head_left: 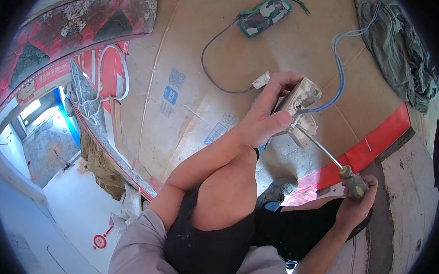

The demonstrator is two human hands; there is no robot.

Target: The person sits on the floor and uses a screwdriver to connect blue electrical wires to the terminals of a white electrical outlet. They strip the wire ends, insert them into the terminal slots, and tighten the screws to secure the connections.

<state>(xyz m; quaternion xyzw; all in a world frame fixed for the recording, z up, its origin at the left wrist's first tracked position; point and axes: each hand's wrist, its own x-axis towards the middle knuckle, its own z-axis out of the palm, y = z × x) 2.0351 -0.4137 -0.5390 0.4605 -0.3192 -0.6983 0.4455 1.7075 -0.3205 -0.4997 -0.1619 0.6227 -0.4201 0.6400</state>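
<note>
My left hand [265, 125] grips a dirty white box-like fitting [307, 93], its thumb pressed on the near side and its fingers over the far side. A bluish-grey cable [338, 73] runs into the fitting from the upper right. My right hand [356, 209] is wrapped round the handle of a screwdriver [326, 152]. The screwdriver's long metal shaft slants up to the left, and its tip meets the fitting close to the cable entry. Whether the tip sits in a screw is too small to tell. My left fingertips are partly hidden behind the fitting.
Under the work lies a cardboard sheet [181, 120] with a red edge strip [376, 144]. On it rest a camouflage pouch [265, 16] and its thin cord, which leads to a small white connector [261, 80]. Green cloth [399, 52] lies far right; a patterned padded piece [87, 26], far left.
</note>
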